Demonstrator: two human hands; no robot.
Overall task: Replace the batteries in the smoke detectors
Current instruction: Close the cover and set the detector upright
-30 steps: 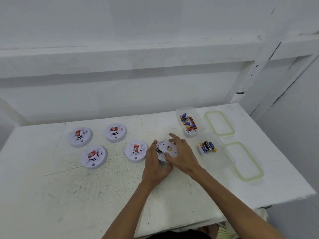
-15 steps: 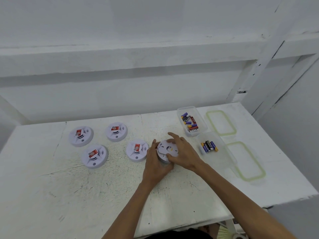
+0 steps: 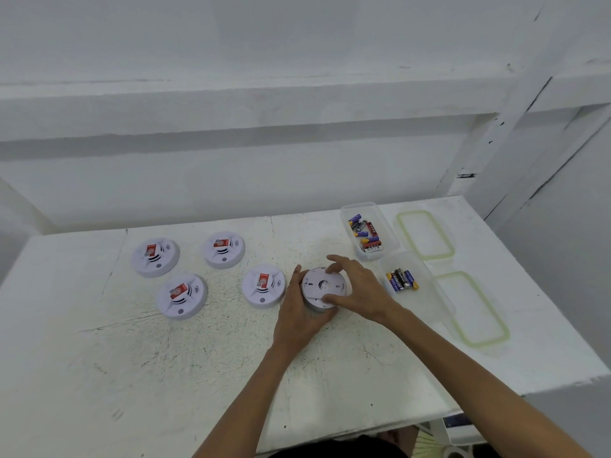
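Observation:
A white round smoke detector (image 3: pixel 321 285) lies back side up on the table, its flat back plate facing me. My left hand (image 3: pixel 299 310) grips its left and near rim. My right hand (image 3: pixel 358 290) holds the back plate from the right, thumb on the near edge and fingers over the far edge. Several more smoke detectors with red stickers lie face up to the left, the nearest one (image 3: pixel 263 285) close beside my left hand. A clear tub of batteries (image 3: pixel 401 280) sits just right of my right hand.
A second clear tub (image 3: pixel 367 231) with mixed batteries stands behind the first. Two clear lids with green seals (image 3: pixel 425 234) (image 3: pixel 472 309) lie at the table's right side. The white table (image 3: pixel 165 358) ends at a near edge and a right edge; a white wall rises behind.
The back plate now covers the detector, where an opening with dark parts showed a second ago. My right hand shifted slightly over the plate. My left hand kept its grip.

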